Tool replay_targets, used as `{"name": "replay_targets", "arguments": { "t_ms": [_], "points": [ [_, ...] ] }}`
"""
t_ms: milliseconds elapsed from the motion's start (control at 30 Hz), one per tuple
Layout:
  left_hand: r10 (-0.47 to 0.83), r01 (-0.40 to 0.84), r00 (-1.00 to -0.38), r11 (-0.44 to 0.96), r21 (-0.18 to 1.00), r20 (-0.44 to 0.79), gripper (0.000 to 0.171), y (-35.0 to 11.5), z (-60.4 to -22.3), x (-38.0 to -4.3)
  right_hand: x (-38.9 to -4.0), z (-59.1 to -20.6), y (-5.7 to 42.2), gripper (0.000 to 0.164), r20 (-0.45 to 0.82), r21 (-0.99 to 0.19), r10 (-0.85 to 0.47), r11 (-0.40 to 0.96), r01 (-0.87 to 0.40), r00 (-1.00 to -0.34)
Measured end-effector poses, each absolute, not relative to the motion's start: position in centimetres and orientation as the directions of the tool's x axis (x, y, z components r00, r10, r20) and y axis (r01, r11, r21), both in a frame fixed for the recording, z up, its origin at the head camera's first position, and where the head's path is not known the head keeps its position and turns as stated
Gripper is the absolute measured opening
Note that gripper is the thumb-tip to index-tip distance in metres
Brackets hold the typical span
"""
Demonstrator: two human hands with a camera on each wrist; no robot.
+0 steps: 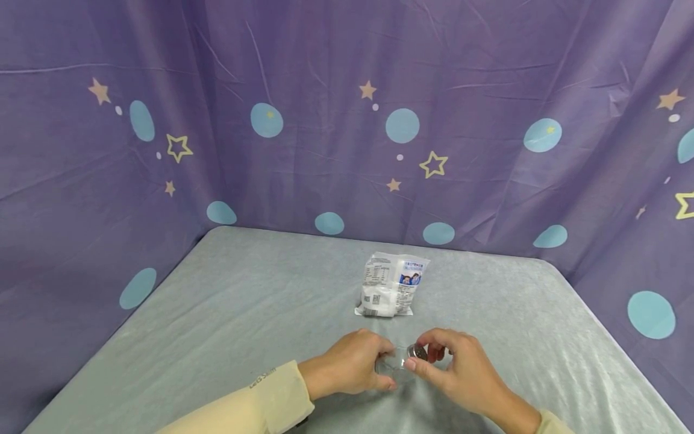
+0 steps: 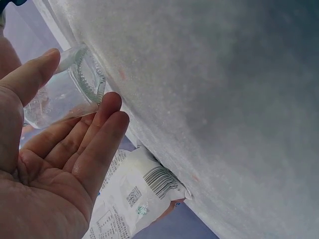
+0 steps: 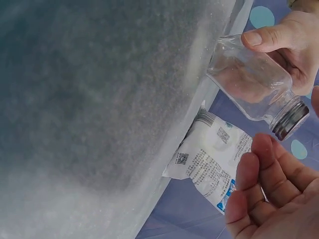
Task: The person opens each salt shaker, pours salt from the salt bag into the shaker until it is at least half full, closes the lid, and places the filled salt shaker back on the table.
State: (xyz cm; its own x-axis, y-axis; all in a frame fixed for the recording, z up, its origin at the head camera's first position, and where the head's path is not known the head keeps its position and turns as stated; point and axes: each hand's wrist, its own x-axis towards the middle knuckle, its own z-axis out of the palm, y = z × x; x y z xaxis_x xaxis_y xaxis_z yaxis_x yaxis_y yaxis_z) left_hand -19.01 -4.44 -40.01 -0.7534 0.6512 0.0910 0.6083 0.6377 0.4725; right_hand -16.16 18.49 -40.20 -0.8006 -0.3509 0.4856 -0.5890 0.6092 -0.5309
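Observation:
A small clear glass bottle (image 3: 249, 82) with a silver metal cap (image 3: 290, 121) lies tilted in the air above the table, its cap toward the right. My left hand (image 1: 355, 363) grips the bottle near its base, thumb on one side and fingers on the other. The transparent body shows between them in the left wrist view. At the cap end, my right hand (image 1: 461, 367) has its thumb and forefinger around the cap. The contact on the cap's far side is partly hidden. I see no contents in the bottle.
Beyond the hands, a white printed plastic packet (image 1: 382, 286) stands on the table, with a barcode and a blue picture panel. A pale grey cloth covers the table (image 1: 260, 289). Purple curtains (image 1: 325, 72) with stars and blue spots hang behind and at both sides.

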Motion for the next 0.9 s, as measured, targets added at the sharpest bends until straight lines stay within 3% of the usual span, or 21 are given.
{"name": "replay_targets", "arguments": {
  "t_ms": [433,900],
  "points": [
    [0.649,0.599,-0.757,0.644,0.476,0.073,0.024,-4.41,-39.94,-18.99,-16.07,-40.07,18.44,0.015,0.491,-0.522,-0.375,0.596,-0.61,-0.787],
    [0.66,0.608,-0.748,0.637,0.474,0.074,0.024,-4.49,-40.0,-19.17,-16.41,-40.13,18.88,0.047,0.594,-0.428,-0.493,0.475,-0.769,-0.636]
  ]
}}
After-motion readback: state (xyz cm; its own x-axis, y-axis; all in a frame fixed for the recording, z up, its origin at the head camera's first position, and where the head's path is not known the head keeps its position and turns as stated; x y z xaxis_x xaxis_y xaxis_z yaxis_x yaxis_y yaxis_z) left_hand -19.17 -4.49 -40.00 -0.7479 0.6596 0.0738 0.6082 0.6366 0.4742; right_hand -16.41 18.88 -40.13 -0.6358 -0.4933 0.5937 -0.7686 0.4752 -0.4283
